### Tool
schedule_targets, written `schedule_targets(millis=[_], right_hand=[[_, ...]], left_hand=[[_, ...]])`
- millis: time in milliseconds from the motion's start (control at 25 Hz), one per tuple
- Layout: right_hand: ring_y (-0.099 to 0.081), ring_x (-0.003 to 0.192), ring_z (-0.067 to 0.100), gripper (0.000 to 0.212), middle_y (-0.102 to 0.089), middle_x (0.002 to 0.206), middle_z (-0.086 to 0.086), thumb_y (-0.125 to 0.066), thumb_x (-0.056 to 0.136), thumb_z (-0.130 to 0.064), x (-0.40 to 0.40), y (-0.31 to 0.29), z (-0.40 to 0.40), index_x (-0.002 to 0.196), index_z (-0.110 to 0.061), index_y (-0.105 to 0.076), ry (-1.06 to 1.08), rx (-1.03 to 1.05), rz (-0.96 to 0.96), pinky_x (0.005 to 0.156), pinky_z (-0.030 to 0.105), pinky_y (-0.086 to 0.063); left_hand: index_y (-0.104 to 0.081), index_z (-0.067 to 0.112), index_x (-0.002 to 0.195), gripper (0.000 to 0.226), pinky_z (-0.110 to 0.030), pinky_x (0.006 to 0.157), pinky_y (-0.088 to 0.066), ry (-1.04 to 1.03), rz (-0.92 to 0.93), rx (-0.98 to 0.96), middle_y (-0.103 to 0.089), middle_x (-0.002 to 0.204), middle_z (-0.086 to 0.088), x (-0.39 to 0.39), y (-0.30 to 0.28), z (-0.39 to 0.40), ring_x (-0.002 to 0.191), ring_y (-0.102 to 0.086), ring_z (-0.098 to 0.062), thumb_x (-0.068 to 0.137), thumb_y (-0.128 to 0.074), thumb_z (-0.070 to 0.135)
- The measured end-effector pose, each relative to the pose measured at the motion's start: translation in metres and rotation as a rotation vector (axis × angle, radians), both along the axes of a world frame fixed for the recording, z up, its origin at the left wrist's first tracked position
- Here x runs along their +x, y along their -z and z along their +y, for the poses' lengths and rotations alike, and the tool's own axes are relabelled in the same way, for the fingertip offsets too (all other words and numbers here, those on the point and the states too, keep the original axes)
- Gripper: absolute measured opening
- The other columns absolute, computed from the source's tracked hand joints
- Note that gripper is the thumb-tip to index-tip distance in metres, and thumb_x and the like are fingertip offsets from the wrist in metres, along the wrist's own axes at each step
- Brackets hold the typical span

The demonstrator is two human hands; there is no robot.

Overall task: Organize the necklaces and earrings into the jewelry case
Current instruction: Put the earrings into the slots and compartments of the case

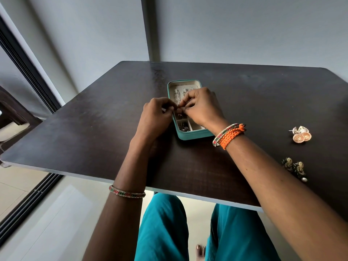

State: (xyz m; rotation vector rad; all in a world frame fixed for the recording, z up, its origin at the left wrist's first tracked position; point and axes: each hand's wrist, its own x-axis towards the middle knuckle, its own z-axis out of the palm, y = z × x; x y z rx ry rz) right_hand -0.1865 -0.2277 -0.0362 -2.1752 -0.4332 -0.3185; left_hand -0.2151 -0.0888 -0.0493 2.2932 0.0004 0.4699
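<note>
Grip: your left hand (156,113) & right hand (199,106) meet fingertip to fingertip just over the open jewelry case (195,133). Both sets of fingers curled tight, pinching sth tiny between them; too small to tell what it is.
Left hand: at the case's left rim, thumb & forefinger pressed together, pointing toward your right hand.
Right hand: over the case's middle, hiding most of the tray.
Case: teal shell, cream lining, flat on the dark table (94,129), center, long side running away from you.
Inside, far end: silver necklaces (176,97) hanging in a row along the lid panel.
Inside, near end: small compartments; dark earrings (184,128) in the near-left one.
Table, your right: gold round earrings (301,135) well apart from the case; nearer you, dark-and-gold earrings (294,167) close to the table edge.
Wrists: orange braided band (232,135) + beaded bangle on right; beaded bangle (127,193) on left forearm.
Below table: teal trousers (163,232).
</note>
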Motion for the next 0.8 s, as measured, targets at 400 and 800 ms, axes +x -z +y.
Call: schedule_targets(millis=[400, 800], right_hand=[[-0.062, 0.071, 0.012, 0.009, -0.071, 0.081, -0.001, -0.08, 0.07, -0.013, 0.003, 0.005, 0.003, 0.076, -0.018, -0.076, 0.038, -0.11, -0.058, 0.066, 0.027, -0.053], [-0.061, 0.062, -0.008, 0.005, -0.069, 0.069, -0.009, -0.075, 0.077, -0.017, -0.024, -0.033, -0.034, 0.074, -0.019, -0.073, 0.051, 0.28, -0.074, 0.066, 0.012, -0.049]], left_hand=[[-0.072, 0.02, 0.091, 0.021, -0.016, 0.06, -0.039, 0.004, 0.002, 0.008, -0.068, 0.087, 0.004, -0.002, 0.0, -0.002, 0.075, -0.062, -0.01, 0.089, -0.055, 0.009], [-0.072, 0.019, 0.094, 0.021, -0.019, 0.072, -0.043, -0.062, -0.062, -0.009, -0.066, 0.1, -0.004, -0.011, -0.006, -0.017, 0.087, -0.06, -0.015, 0.086, -0.055, 0.009]])
